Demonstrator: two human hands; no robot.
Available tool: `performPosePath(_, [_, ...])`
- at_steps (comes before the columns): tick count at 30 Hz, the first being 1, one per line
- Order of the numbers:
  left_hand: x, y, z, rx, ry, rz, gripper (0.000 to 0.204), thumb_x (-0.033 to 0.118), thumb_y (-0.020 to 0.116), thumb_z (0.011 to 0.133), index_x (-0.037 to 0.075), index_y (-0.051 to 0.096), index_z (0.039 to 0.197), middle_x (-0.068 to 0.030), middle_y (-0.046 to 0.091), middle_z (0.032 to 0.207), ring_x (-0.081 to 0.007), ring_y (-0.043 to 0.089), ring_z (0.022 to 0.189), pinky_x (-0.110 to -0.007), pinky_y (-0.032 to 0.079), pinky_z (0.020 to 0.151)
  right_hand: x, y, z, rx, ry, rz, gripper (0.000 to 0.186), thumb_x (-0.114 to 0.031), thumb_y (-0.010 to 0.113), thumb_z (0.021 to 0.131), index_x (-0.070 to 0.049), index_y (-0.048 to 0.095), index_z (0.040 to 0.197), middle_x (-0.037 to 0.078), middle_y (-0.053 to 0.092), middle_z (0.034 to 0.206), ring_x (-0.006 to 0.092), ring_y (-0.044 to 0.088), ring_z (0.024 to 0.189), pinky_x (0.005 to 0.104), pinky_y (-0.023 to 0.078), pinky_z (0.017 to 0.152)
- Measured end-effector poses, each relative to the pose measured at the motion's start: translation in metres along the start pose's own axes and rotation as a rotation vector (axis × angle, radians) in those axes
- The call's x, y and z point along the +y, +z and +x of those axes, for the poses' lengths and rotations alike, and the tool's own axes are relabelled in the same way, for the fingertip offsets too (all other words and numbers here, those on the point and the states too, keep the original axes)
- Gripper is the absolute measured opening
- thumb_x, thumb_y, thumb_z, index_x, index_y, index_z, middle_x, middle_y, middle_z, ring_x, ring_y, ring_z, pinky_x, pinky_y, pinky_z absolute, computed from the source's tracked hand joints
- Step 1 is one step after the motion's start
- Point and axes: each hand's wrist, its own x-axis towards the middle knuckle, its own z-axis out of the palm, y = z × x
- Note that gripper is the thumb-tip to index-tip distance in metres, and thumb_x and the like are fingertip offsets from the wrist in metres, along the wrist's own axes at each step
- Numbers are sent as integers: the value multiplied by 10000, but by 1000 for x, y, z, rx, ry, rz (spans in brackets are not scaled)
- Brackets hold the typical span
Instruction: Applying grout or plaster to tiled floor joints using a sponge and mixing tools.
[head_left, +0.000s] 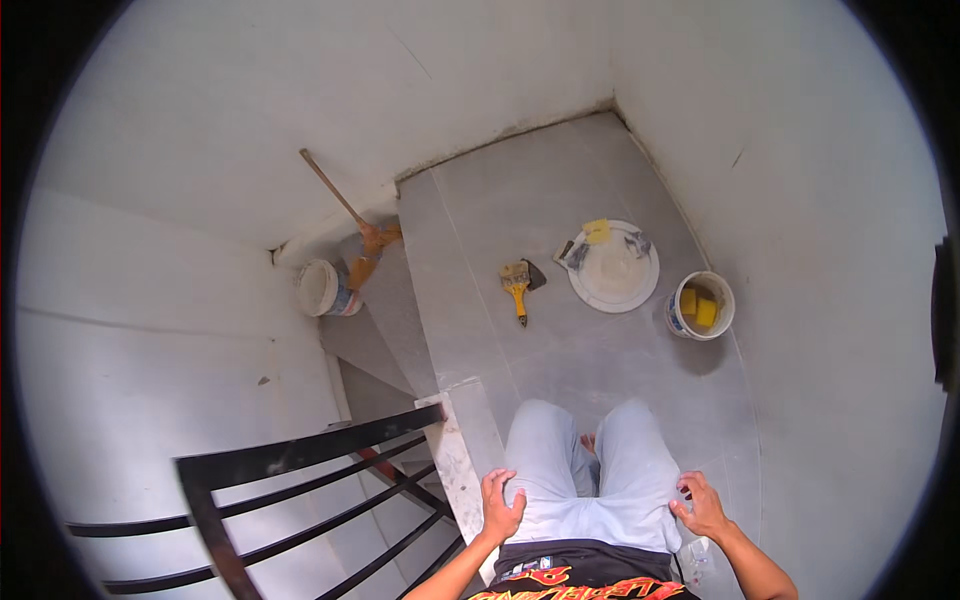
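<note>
My left hand (502, 506) is beside my left thigh, empty, its fingers loosely bent and apart. On the other side my right hand (702, 505) is by my right thigh, also empty, with curled but separated fingers. In front of my knees, a wide paintbrush (519, 290) with a yellow handle lies on the grey floor. A dark flat piece (536, 275) touches its bristle end. To its right is a round white lid (610, 280) bearing a yellow sponge (596, 232) and scraper-like tools whose exact kind I cannot make out.
A white bucket (672, 318) holding yellow sponges (706, 312) stands near the right wall. At the left, another bucket (320, 290) and a broom (372, 240) are on the steps going down. A black metal railing (300, 455) runs along the stair side at my left.
</note>
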Motion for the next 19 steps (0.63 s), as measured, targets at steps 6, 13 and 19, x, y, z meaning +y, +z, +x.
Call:
performPosePath(6, [46, -68, -35, -188, -50, -12, 404, 268, 614, 823, 34, 546, 1146, -210, 502, 1180, -355, 468, 1132, -397, 373, 965, -118, -76, -52, 67, -47, -79, 206, -179, 657, 706, -29, 652, 847, 118, 607, 836, 226, 603, 653, 308, 503, 602])
performPosePath(13, [119, -184, -88, -581, -510, -46, 425, 367, 631, 783, 50, 605, 1066, -170, 638, 1014, -291, 602, 990, -362, 458, 855, -187, -135, -140, -515, 299, 31, 178, -142, 610, 685, -35, 687, 804, 18, 654, 663, 84, 586, 604, 239, 485, 607])
performPosePath(19, [57, -206, -172, -724, 57, 77, 189, 115, 486, 824, 61, 655, 760, -52, 622, 665, -160, 571, 587, -334, 464, 525, -108, -137, -226, -694, 189, -150, 281, -314, 649, 696, -97, 707, 865, 57, 700, 794, 190, 646, 694, 306, 509, 697])
